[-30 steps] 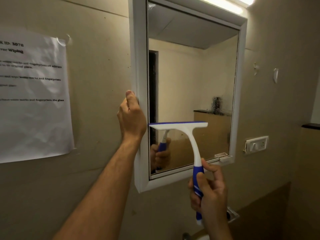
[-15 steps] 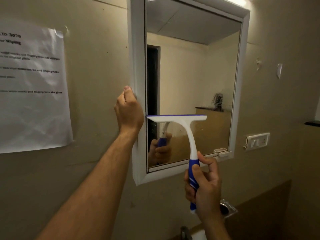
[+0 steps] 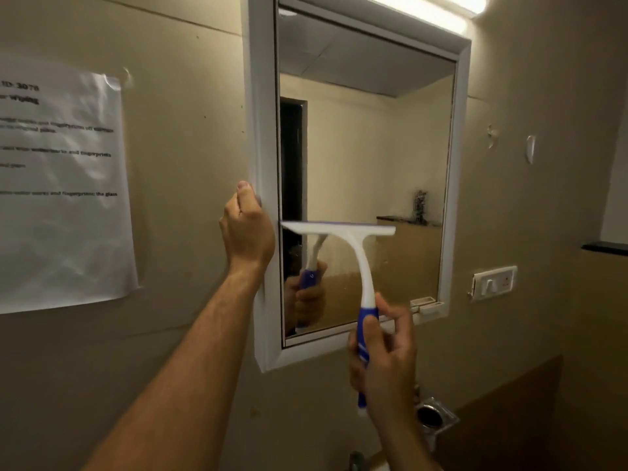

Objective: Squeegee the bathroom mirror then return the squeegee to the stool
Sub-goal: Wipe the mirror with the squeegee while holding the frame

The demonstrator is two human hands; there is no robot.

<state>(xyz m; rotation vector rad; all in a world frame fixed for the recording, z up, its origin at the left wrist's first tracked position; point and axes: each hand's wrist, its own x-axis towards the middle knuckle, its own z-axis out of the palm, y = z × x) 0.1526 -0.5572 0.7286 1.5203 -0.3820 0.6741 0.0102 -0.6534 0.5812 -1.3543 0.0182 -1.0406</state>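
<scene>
A white-framed mirror [image 3: 367, 137] hangs on the beige wall. My right hand [image 3: 384, 362] grips the blue handle of a white squeegee [image 3: 343, 232]. Its blade lies level against the lower left part of the glass, close to the frame's left side. My left hand [image 3: 248, 229] holds the outer left edge of the mirror frame [image 3: 263, 96], thumb up and fingers curled behind the frame. The glass reflects the squeegee handle and my right hand. The stool is out of view.
A printed paper sheet [image 3: 61, 185] is taped to the wall at the left. A switch plate [image 3: 494, 282] sits right of the mirror, a metal holder [image 3: 433, 416] below it. A light bar [image 3: 438, 8] glows above the frame. A tap top [image 3: 356, 460] shows at the bottom edge.
The squeegee blade has slid a little upward on the glass with my right hand. My left hand has stayed on the frame's edge. The camera view has shifted slightly.
</scene>
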